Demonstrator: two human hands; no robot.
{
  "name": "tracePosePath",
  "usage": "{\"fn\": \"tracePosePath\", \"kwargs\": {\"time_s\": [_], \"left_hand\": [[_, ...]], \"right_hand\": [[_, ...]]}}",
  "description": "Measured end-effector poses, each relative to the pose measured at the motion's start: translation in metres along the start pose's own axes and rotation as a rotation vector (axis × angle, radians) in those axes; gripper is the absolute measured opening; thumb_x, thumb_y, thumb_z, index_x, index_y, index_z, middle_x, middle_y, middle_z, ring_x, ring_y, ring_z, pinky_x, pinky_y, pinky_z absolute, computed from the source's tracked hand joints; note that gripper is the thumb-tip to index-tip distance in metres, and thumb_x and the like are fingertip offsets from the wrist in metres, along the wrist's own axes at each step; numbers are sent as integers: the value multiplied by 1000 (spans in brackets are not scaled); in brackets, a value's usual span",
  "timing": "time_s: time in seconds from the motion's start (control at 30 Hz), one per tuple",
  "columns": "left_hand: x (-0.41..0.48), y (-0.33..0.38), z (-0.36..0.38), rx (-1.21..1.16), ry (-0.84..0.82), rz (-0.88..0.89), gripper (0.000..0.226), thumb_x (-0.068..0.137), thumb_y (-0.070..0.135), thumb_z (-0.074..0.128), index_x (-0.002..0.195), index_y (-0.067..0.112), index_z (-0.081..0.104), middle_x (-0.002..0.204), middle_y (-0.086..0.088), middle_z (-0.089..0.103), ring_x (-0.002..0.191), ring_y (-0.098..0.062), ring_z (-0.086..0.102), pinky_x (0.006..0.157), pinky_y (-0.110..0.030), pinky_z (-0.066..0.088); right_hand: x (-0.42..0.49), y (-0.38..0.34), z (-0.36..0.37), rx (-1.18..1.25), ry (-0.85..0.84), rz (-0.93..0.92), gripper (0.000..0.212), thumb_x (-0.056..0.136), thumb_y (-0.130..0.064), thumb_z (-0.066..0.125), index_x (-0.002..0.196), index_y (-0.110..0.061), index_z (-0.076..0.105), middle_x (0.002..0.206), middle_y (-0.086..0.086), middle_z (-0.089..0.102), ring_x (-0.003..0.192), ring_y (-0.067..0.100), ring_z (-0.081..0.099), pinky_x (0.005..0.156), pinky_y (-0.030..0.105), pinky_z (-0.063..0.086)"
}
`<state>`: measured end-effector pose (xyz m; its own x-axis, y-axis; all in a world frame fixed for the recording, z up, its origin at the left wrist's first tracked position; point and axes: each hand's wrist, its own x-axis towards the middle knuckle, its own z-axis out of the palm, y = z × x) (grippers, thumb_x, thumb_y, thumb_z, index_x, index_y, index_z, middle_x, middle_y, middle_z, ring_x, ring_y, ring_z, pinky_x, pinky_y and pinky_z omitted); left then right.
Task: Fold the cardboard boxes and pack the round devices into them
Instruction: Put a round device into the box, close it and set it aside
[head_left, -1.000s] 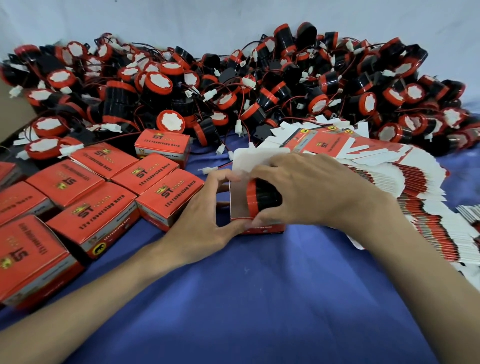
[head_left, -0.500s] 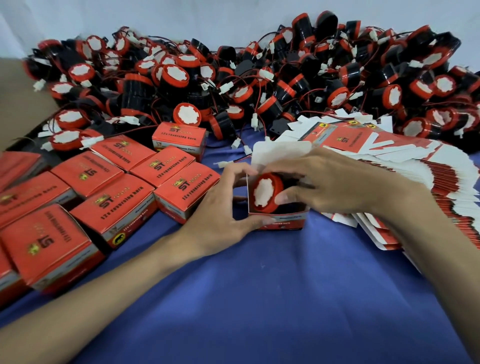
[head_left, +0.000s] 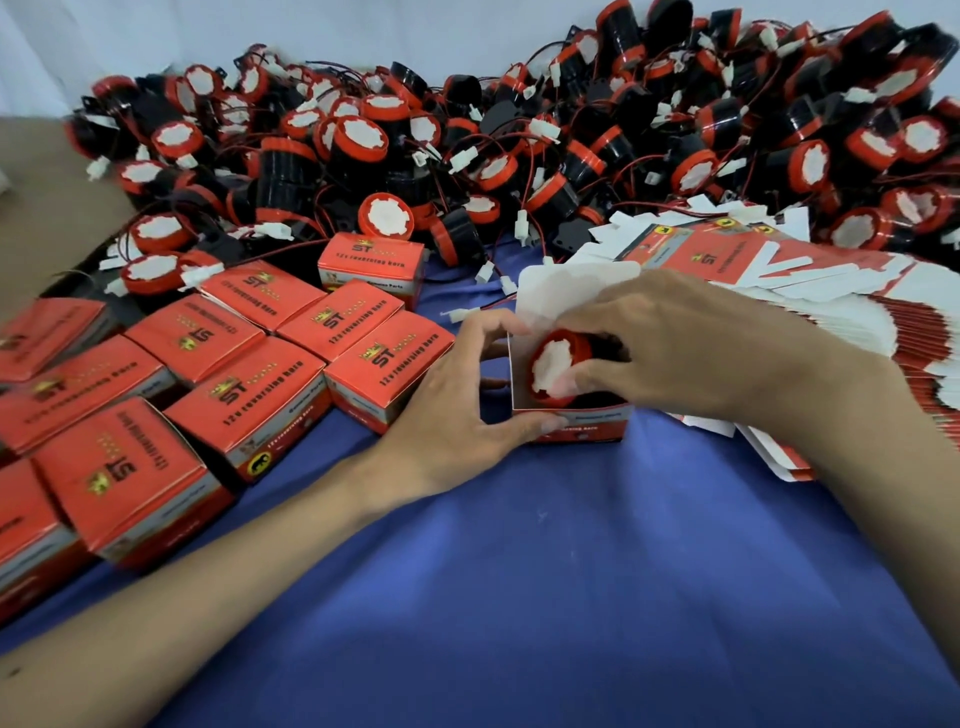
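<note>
Left hand (head_left: 452, 415) is gripping the box (head_left: 576, 422) at its left edge — right hand (head_left: 675, 353) is pinching the round device (head_left: 551, 366) inside; blue table (head_left: 545, 597) is stretching below.

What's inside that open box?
The open box holds one round device, its red-rimmed white face showing. The right hand grips it and covers most of its black body; any wires cannot be seen.

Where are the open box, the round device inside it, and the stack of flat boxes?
open box (head_left: 592, 421), head view, its front wall.
round device (head_left: 550, 362), head view, its white face.
stack of flat boxes (head_left: 737, 262), head view, the top red panel.
</note>
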<state>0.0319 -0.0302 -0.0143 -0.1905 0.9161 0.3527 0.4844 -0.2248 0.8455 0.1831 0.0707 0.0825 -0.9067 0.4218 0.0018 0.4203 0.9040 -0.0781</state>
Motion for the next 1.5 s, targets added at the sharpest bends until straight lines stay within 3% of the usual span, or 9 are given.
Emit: {"fn": "tracePosePath", "kwargs": {"time_s": [0.17,0.43,0.67,0.8,0.9,1.03,1.13,1.33,1.5], "left_hand": [[0,0,0,22,7,-4,62,74,22,82,110,39,36,125,18,47,116,15,44,83,-3,40],[1,-2,0,25,-7,-17,63,71,35,79,116,43,35,128,20,48,122,7,46,88,-9,42],[2,-2,0,35,1,-16,63,69,39,76,117,44,36,128,23,47,121,9,45,91,-12,43],[1,-3,1,76,4,-6,62,70,43,75,117,48,35,130,24,46,125,4,44,98,-23,44],[1,-3,1,83,10,7,63,70,44,77,117,47,35,130,23,46,125,1,45,99,-29,46],[1,-4,-1,107,13,13,64,70,48,79,116,49,35,126,33,42,123,2,45,100,-33,45],[1,-4,0,139,16,20,60,70,46,74,115,52,34,124,37,40,122,3,45,101,-36,45],[1,-6,0,205,1,81,60,76,44,71,121,50,32,124,45,37,118,12,43,100,-17,39],[1,-9,2,290,-4,188,58,83,40,68,131,40,36,128,20,46,116,15,40,94,0,27]], "right_hand": [[0,4,-3,-181,-20,-34,23,90,-45,56,94,-23,59,77,-6,48,78,19,48,67,32,33],[0,12,3,-132,-47,-30,19,97,-32,52,106,-15,54,68,-12,36,73,19,49,64,27,29],[0,-4,13,-403,8,-82,27,100,-23,41,125,-17,51,100,-1,51,81,24,55,64,36,30],[-4,-18,17,-490,17,36,21,84,-1,44,83,-20,52,75,-4,32,63,22,39,78,42,17],[-3,-17,17,-454,6,3,29,76,3,43,65,-22,34,74,-3,39,68,23,45,65,35,2],[-9,3,22,-296,21,1,33,85,-6,45,113,-22,56,108,-4,55,101,21,55,81,34,15],[-24,13,32,-294,214,-122,35,87,-16,52,121,-19,61,118,-4,54,109,18,51,95,47,28],[-35,39,47,-31,622,-253,13,86,-14,66,96,-9,71,84,-3,67,91,18,50,82,45,39],[-35,47,69,-18,806,-268,19,90,-20,67,76,-9,73,84,-3,70,91,20,54,81,44,36]]}}
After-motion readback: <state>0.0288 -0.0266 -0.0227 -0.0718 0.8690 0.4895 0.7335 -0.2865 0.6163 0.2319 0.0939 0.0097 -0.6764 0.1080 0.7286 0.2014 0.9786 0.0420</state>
